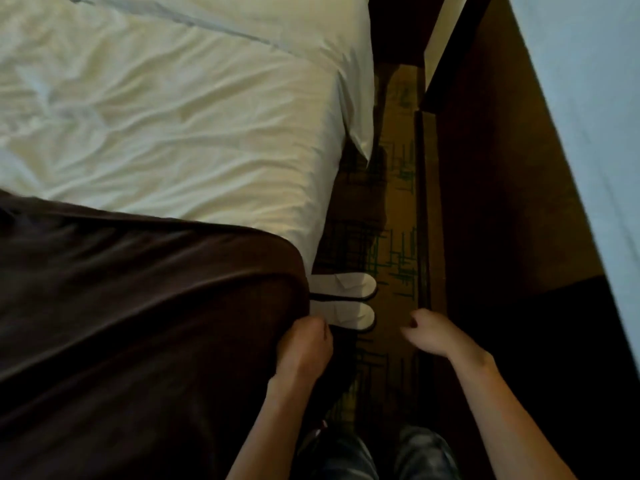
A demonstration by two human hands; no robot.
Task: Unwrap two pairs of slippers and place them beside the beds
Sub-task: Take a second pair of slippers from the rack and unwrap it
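Head view: two white slippers (349, 299) — soft, rounded, dark-trimmed — lie side by side on patterned carpet (398, 244), tucked against the bed (173, 133). Beside the slippers, the left hand (304, 344) pinches the bed's smooth brown runner (138, 323); the right hand (433, 334) hangs loosely curled, holding nothing.

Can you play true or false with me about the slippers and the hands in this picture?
1. The slippers are on the floor next to the bed. True.
2. The slippers are black all over. False: they are white with a dark edge.
3. The right hand is holding a slipper. False: it holds nothing, its fingers loosely curled above the carpet.
4. The left hand is at the edge of the brown blanket. True.
5. There are four slippers here. False: only two show, side by side.
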